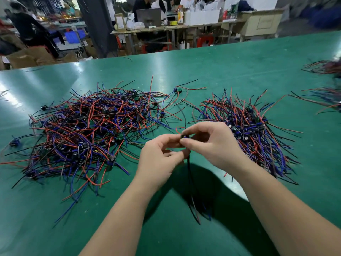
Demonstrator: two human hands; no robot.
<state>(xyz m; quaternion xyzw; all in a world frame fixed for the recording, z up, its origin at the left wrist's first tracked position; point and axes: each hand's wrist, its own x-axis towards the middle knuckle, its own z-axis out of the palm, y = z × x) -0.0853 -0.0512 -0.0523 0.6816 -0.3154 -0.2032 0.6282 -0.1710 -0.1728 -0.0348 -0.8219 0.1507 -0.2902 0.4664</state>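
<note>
Above table (203, 71), one wired component (184, 136)

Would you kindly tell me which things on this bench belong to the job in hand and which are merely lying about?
In hand: left hand and right hand, both pinching the wired part; probably the left pile and right pile beside them.
Lying about: stray piece behind the piles; far-right bundles; laptop on the back table.
</note>
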